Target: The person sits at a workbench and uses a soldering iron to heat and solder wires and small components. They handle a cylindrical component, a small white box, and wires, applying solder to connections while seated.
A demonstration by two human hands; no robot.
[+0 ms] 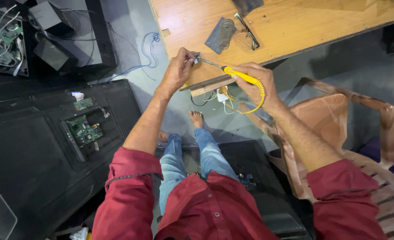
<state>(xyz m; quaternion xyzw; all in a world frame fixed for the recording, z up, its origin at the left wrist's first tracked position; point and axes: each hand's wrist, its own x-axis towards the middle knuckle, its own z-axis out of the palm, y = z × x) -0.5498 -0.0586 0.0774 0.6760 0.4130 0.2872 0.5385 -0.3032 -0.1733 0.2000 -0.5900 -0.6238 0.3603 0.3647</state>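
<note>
The right hand [254, 80] grips a yellow soldering iron [237, 74], its tip meeting a small part [196, 58] pinched in the left hand [178, 71], so steady soldering contact seems needed next.

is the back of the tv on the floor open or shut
Open: a panel is off the television's back, leaving its green circuit boards exposed.
</note>
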